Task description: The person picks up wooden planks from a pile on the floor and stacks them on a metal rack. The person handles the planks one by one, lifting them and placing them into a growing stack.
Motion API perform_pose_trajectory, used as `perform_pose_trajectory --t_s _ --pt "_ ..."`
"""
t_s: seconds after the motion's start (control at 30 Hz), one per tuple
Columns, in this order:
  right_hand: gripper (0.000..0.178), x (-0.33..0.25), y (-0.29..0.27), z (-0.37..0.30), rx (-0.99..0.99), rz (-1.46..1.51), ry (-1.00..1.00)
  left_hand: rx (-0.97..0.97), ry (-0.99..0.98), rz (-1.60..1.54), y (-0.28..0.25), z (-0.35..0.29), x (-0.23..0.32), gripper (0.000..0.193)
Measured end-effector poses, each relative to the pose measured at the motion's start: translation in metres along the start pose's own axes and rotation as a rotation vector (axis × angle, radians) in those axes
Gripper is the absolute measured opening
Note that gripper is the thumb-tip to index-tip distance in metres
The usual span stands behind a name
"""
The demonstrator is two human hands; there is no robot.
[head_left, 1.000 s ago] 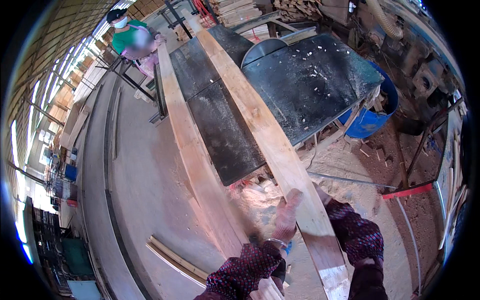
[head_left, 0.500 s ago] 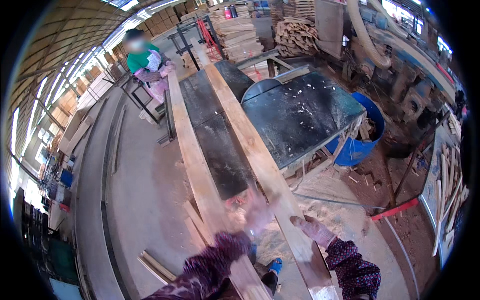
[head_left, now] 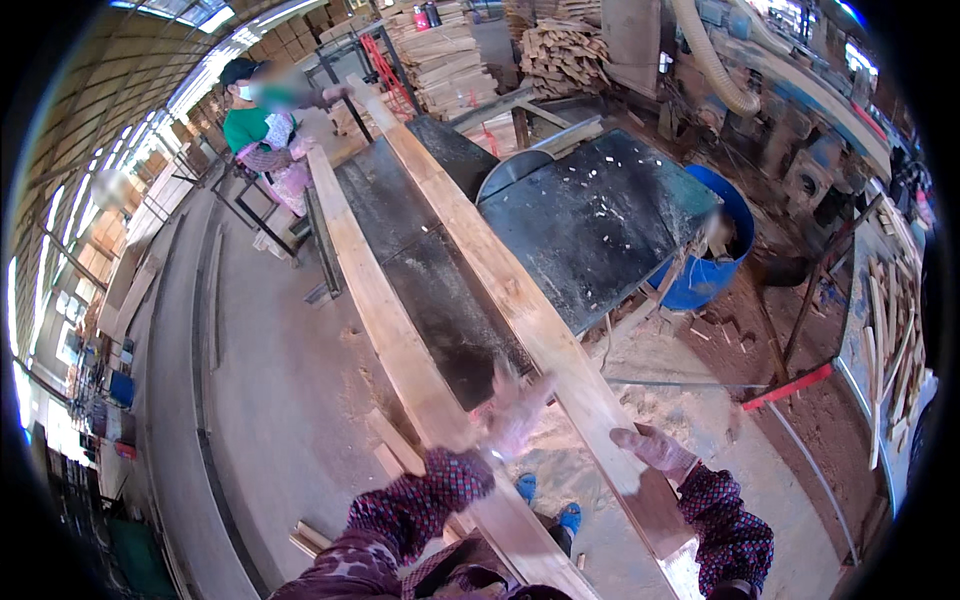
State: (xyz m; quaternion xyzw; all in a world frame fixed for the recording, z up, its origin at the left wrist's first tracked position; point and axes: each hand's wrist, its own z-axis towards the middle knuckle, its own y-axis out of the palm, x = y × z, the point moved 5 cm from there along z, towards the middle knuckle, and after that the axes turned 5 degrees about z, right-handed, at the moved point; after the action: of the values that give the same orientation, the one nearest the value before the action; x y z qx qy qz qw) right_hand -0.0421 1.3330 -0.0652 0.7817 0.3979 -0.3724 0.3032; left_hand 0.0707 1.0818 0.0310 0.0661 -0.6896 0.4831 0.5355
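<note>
Two long pale wooden boards run away from me over a dark saw table. My right hand (head_left: 655, 450), in a pale glove, is closed on the right edge of the right-hand board (head_left: 500, 280) near its close end. Between the two boards my left hand (head_left: 515, 412) is smeared by motion, close to the right board's left edge. Its fingers are too blurred to read. Beneath my left forearm passes the left-hand board (head_left: 375, 300). A co-worker (head_left: 255, 130) in green has one hand at that board's far end and the other by the right board's far end.
A round saw guard (head_left: 510, 172) stands at the dark table (head_left: 600, 220), which bears small wood chips. Beyond its right corner is a blue barrel (head_left: 705, 285) with scraps. Wood strips (head_left: 885, 340) lie at the far right. Stacked timber (head_left: 562, 60) is at the back.
The whole view has shifted, so the scene sits farther left. The co-worker has turned and stretched a hand toward the right board's far end. My right hand keeps its grip; my left stays blurred.
</note>
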Motion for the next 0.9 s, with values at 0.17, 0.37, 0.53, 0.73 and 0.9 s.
perform_pose_trajectory --t_s 0.17,0.37,0.53,0.73,0.9 --pt "0.08 0.001 -0.004 0.001 0.07 -0.127 0.034 -0.413 -0.633 -0.786 0.102 -0.047 -0.049 0.07" --pt "0.08 -0.003 -0.004 -0.005 0.084 -0.031 0.07 -0.155 -0.631 -1.128 0.152 -0.038 -0.049 0.05" --pt "0.076 -0.011 0.002 -0.008 0.079 0.05 0.124 -0.165 -0.645 -1.144 0.144 -0.038 -0.044 0.048" --pt "0.074 -0.02 0.0 -0.01 0.083 0.079 0.105 -0.169 -0.67 -1.114 0.146 -0.033 -0.038 0.047" --pt "0.074 -0.01 -0.012 -0.005 0.122 0.047 0.124 -0.169 -0.666 -1.146 0.149 -0.033 -0.031 0.047"
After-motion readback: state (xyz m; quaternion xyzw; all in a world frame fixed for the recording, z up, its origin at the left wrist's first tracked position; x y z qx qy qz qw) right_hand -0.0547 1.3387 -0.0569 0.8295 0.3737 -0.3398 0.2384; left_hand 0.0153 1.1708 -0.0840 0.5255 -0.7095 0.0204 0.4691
